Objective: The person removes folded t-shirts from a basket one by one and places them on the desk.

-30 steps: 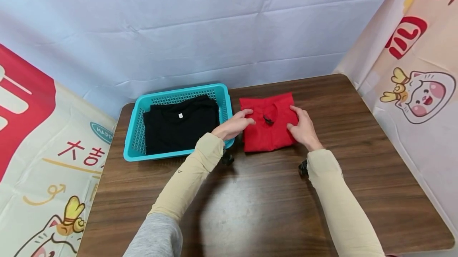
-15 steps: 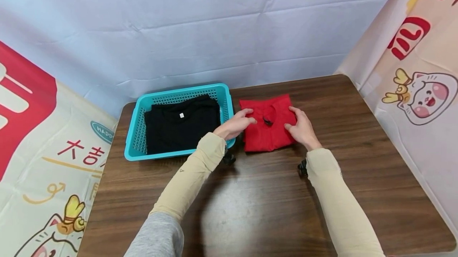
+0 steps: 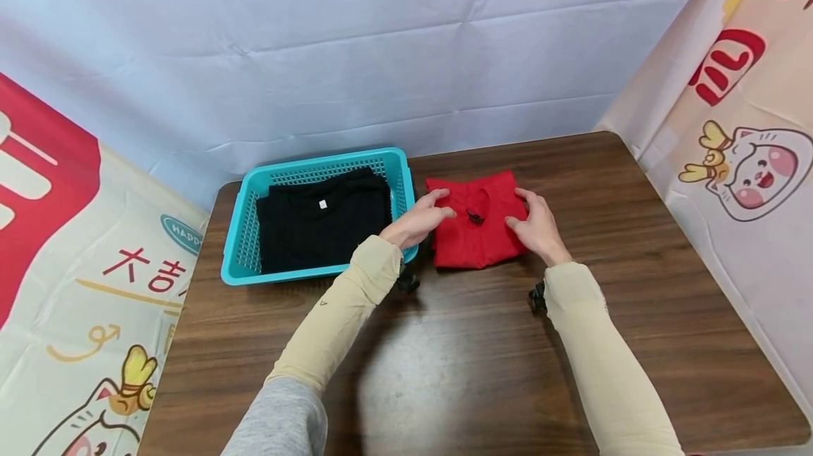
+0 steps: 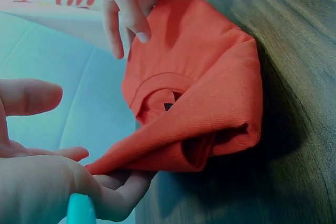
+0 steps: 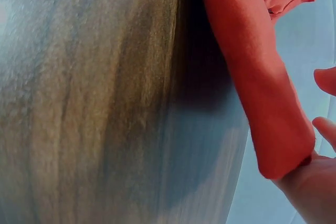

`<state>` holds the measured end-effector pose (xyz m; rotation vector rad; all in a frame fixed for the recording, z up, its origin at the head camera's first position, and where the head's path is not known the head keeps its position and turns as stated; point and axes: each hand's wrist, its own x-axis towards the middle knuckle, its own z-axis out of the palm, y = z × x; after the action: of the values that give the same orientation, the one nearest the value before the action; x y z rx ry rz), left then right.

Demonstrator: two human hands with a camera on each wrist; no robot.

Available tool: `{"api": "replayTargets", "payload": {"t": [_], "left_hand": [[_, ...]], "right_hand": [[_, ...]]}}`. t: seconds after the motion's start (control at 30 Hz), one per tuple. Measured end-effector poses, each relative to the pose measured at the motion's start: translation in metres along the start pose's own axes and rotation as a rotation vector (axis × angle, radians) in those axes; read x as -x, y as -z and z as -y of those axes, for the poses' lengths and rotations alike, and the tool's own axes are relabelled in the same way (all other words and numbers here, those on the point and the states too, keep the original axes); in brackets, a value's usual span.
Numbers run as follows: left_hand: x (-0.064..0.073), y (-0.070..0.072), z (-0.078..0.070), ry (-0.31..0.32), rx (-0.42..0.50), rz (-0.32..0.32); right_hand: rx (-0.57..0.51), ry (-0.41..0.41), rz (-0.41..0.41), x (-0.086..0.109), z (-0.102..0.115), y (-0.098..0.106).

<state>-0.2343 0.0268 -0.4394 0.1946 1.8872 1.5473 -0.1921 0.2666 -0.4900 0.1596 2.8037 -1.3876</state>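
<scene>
A folded red shirt (image 3: 473, 244) with a round collar and dark neck label lies near the back of the table, collar upward. My left hand (image 3: 416, 222) is at its left side. In the left wrist view its fingers (image 4: 134, 190) reach under the cloth's edge, while the thumb stands apart from the fabric. At the opposite side is my right hand (image 3: 536, 230), whose fingers pass beneath the shirt's edge in the right wrist view, thumb raised off it. The undersides of the fingers are hidden by cloth.
Left of the red shirt stands a turquoise basket (image 3: 286, 277) holding a folded black shirt (image 3: 317, 230) with a white label. The basket's right wall is close by my left hand. A white cloth backdrop (image 3: 381, 54) hangs behind the wooden table (image 3: 432, 385).
The red shirt's far right corner has drawn slightly nearer and lower, and its surface looks flatter. Both hands stay almost in the same place; basket and black shirt are unchanged.
</scene>
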Motion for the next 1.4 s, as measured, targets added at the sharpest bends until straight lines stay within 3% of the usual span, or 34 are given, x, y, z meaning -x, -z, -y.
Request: {"api": "replayTargets", "payload": {"t": [0.67, 0.8, 1.0, 1.4], "left_hand": [[-0.001, -0.005, -0.005, -0.025, -0.056, -0.057], [0.0, -0.007, -0.005, -0.021, -0.079, -0.099], [0.0, -0.011, -0.002, 0.009, -0.155, -0.196], [0.006, -0.014, -0.007, -0.074, -0.213, -0.256]], "right_hand": [[-0.024, -0.053, -0.039, 0.004, 0.002, 0.003], [-0.012, -0.052, -0.057, 0.003, 0.001, 0.002], [-0.008, -0.061, -0.153, 0.001, 0.0, 0.002], [-0.05, -0.078, -0.141, 0.003, 0.01, 0.002]]}}
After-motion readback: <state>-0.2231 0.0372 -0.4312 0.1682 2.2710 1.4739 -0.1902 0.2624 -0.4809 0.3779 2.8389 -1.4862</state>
